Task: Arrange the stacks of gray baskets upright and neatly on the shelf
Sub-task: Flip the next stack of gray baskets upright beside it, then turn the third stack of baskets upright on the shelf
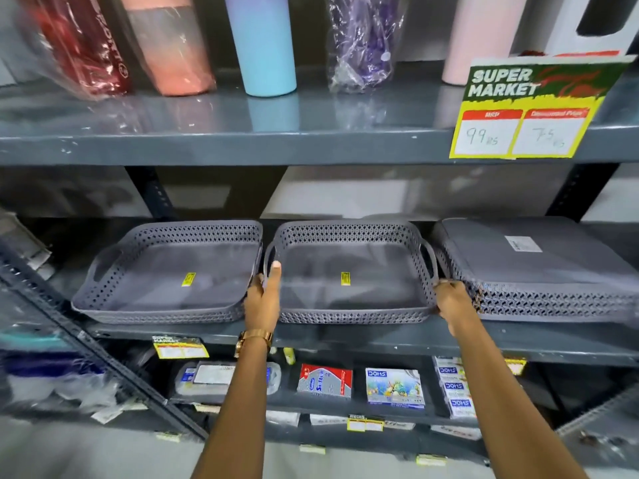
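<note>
Left hand (263,299) and right hand (453,299), fingers around opposite handles of the upright middle basket (349,295)

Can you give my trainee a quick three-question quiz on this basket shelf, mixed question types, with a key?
1. True or false: the right basket stack sits upside down, bottom facing up.
2. Which basket do both hands grip?
A. the left basket
B. the middle basket
C. the right basket stack
3. Fill in: the left hand has its thumb over the middle basket's ____ rim, and the right hand holds the opposite side.

Key: 1. True. 2. B. 3. Left.
</note>
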A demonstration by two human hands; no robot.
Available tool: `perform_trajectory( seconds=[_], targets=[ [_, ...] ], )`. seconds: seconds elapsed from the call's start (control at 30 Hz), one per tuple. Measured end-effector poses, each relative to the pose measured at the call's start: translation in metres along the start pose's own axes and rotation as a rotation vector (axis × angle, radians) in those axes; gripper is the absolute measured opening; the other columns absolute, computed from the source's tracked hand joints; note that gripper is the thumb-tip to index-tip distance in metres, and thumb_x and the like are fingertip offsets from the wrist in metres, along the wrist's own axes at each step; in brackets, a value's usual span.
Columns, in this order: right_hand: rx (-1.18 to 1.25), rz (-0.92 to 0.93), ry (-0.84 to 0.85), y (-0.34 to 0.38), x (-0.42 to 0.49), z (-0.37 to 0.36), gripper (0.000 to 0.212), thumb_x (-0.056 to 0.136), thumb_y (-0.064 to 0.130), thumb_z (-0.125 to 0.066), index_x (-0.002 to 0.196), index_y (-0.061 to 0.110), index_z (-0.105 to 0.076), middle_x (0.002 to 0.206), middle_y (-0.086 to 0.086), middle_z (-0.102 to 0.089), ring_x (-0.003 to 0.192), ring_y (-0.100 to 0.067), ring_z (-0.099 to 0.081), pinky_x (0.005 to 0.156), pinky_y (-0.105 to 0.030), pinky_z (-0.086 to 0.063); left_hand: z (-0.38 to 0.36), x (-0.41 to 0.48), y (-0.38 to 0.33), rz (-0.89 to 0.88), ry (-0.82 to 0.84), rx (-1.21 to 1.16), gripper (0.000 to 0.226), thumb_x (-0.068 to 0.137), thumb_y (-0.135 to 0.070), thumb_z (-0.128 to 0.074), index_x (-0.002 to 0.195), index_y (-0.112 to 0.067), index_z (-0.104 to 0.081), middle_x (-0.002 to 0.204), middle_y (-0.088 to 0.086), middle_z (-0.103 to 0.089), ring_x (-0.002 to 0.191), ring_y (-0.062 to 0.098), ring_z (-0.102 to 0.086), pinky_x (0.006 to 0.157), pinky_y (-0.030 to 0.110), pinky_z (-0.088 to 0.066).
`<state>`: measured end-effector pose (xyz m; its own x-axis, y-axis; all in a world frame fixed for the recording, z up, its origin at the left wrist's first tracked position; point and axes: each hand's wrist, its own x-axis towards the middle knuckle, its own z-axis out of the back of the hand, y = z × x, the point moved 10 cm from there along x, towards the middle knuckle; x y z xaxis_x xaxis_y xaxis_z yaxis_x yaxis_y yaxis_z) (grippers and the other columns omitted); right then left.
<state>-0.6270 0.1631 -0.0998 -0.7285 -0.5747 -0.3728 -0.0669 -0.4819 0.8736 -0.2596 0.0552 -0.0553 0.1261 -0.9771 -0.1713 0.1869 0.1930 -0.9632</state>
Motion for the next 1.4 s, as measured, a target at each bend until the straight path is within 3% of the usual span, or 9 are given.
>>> perform_trajectory(
  seconds=[0.1,0.2,0.4,0.57,0.73,0.87,1.0,1.17,1.4],
  targets=[
    [0.022,0.043,-0.016,-0.007,-0.005,0.0,0.025,0.098,0.02,-0.038,0.076,0.02,-0.05,0.102,-0.015,-0.056,0.087,-0.027,-0.051,0.084,-0.043,-0.045,-0.001,-0.002,-0.001,-0.095,-0.001,0.126,0.067,0.09,-0.05,-0.053,0.142,-0.009,-0.039,0.123,0.007,-0.062,0.119,0.03,-0.05,0.107,0.044,-0.035],
    [-0.006,0.094,-0.001,-0.005,-0.013,0.009,0.02,0.098,0.021,-0.042,0.096,0.013,-0.061,0.097,-0.009,-0.055,0.08,-0.023,-0.05,0.077,-0.032,-0.036,-0.01,-0.007,-0.016,-0.242,-0.043,0.446,0.073,0.088,-0.043,-0.059,0.144,-0.005,-0.032,0.143,0.023,-0.044,0.129,0.042,-0.043,0.104,0.049,-0.039],
    [0.099,0.26,-0.012,0.032,0.012,0.079,0.047,0.067,0.06,-0.058,0.08,0.016,-0.071,0.084,-0.022,-0.072,0.083,-0.03,-0.067,0.081,-0.042,-0.052,-0.069,-0.052,-0.086,-0.569,-0.131,0.793,0.07,0.086,-0.039,-0.06,0.138,0.001,-0.035,0.136,0.03,-0.044,0.126,0.047,-0.041,0.101,0.053,-0.039],
    [0.096,0.388,-0.216,0.077,0.019,0.181,0.045,0.085,0.035,-0.061,0.067,-0.006,-0.058,0.066,-0.011,-0.05,0.067,-0.019,-0.047,0.067,-0.035,-0.039,-0.183,-0.087,-0.118,-0.602,0.194,0.383,0.046,0.087,-0.03,-0.065,0.125,-0.006,-0.055,0.124,0.018,-0.06,0.113,0.034,-0.059,0.096,0.044,-0.049],
    [-0.162,0.289,-0.186,0.066,0.086,0.244,0.033,0.089,0.035,-0.057,0.093,0.003,-0.061,0.1,-0.022,-0.061,0.101,-0.031,-0.058,0.084,-0.038,-0.041,-0.302,-0.119,-0.113,-0.374,0.451,0.275,0.041,0.089,-0.029,-0.064,0.122,-0.005,-0.058,0.104,0.002,-0.061,0.111,0.025,-0.061,0.088,0.027,-0.045],
    [-0.314,0.127,-0.157,0.036,0.13,0.285,0.066,0.087,0.043,-0.057,0.137,0.001,-0.045,0.145,-0.021,-0.045,0.129,-0.039,-0.047,0.102,-0.043,-0.044,-0.357,-0.107,-0.084,-0.152,0.458,0.407,0.076,0.085,-0.055,-0.057,0.141,-0.006,-0.04,0.146,0.016,-0.045,0.132,0.033,-0.045,0.105,0.037,-0.038],
    [-0.254,0.101,-0.075,0.034,0.142,0.287,0.055,0.089,0.03,-0.06,0.129,-0.006,-0.052,0.137,-0.022,-0.053,0.124,-0.037,-0.052,0.096,-0.038,-0.044,-0.37,-0.101,-0.07,0.042,0.385,0.311,0.088,0.088,-0.061,-0.046,0.146,0.002,-0.025,0.151,0.023,-0.034,0.136,0.037,-0.038,0.11,0.04,-0.033],
    [-0.215,0.003,-0.05,0.024,0.163,0.285,0.096,0.068,0.074,-0.053,0.14,0.011,-0.045,0.153,-0.013,-0.037,0.139,-0.037,-0.035,0.112,-0.051,-0.03,-0.379,-0.113,-0.063,0.101,0.39,0.125,0.112,0.068,-0.089,-0.028,0.152,-0.016,-0.015,0.161,0.009,-0.014,0.146,0.031,-0.02,0.119,0.05,-0.018],
    [0.316,0.144,-0.234,0.061,0.157,0.324,0.078,0.08,0.077,-0.033,0.11,0.013,-0.066,0.126,-0.012,-0.06,0.122,-0.032,-0.053,0.105,-0.043,-0.036,-0.355,-0.107,-0.102,-0.051,0.183,-0.374,0.1,0.069,-0.089,-0.033,0.14,-0.018,-0.044,0.148,0.005,-0.045,0.136,0.023,-0.04,0.114,0.05,-0.032]
  ],
)
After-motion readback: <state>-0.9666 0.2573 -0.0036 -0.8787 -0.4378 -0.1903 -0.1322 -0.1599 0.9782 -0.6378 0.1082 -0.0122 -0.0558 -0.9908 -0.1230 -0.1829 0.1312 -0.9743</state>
